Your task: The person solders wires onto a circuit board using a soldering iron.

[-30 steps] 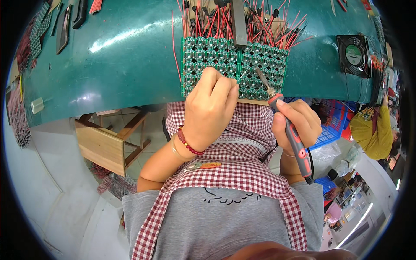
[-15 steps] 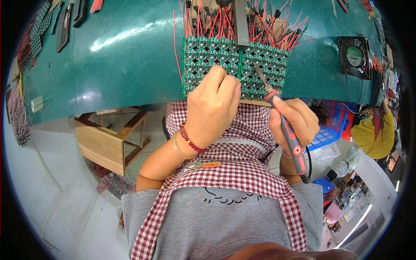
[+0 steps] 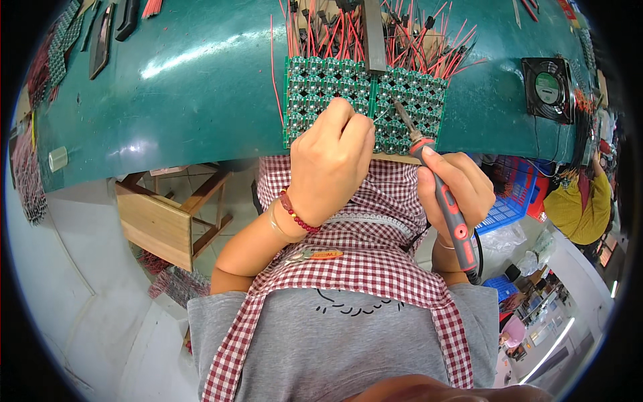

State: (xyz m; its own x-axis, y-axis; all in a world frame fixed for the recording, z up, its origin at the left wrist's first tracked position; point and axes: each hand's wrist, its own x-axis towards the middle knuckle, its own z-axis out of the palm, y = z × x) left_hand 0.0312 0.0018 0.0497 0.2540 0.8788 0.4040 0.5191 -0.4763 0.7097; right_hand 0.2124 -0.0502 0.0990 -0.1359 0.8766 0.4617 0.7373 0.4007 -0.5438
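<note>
My right hand [image 3: 462,191] is closed round the grey and red handle of a soldering iron [image 3: 450,209]. The iron's metal tip points up and left, over the right part of a green circuit board panel [image 3: 328,72]. Over the panel's near middle, my left hand [image 3: 335,161] is closed in a pinch. A thin strand of solder wire [image 3: 383,120] shows between its fingertips and the tip; most of it is hidden by the hand. Small components fill the panel in rows. Red and black wires with black plugs [image 3: 341,33] fan out past its far edge.
A dark metal bar [image 3: 374,37] lies across the panel's far edge. On the green table [image 3: 201,100] are a small fan [image 3: 548,89] at right, a roll of clear tape [image 3: 57,159] at left and a wooden stool [image 3: 155,221] below. Another person [image 3: 581,209] is at far right.
The panel and wires sit very slightly further right in the picture. Both hands keep nearly the same place and grip, and the iron's tip stays over the same area.
</note>
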